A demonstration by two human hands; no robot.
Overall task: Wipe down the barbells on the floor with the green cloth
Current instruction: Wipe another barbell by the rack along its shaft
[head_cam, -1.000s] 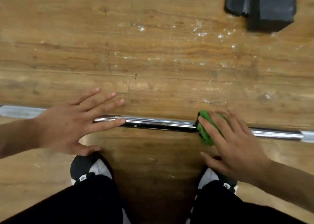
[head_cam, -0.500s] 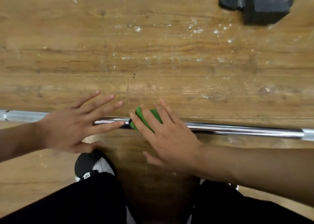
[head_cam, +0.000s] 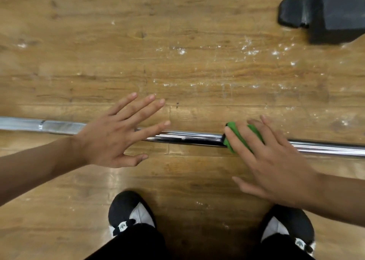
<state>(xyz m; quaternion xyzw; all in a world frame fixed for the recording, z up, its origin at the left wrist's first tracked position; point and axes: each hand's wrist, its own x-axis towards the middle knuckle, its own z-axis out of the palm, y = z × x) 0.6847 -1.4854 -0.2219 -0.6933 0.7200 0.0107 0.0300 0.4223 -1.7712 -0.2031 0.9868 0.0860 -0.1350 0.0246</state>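
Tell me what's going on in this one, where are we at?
A person stands over a barbell that lies on a wooden floor. The right hand presses a green cloth onto the bar with straight fingers, near the middle of the shiny shaft. The left hand is spread flat across the bar further to the left, holding nothing. The person's black and white shoes are just short of the bar, and a black block sits on the floor beyond it.

Warm, even indoor light; glare streaks the barbell (head_cam: 187,137), right hand (head_cam: 276,167) motion-blurred.
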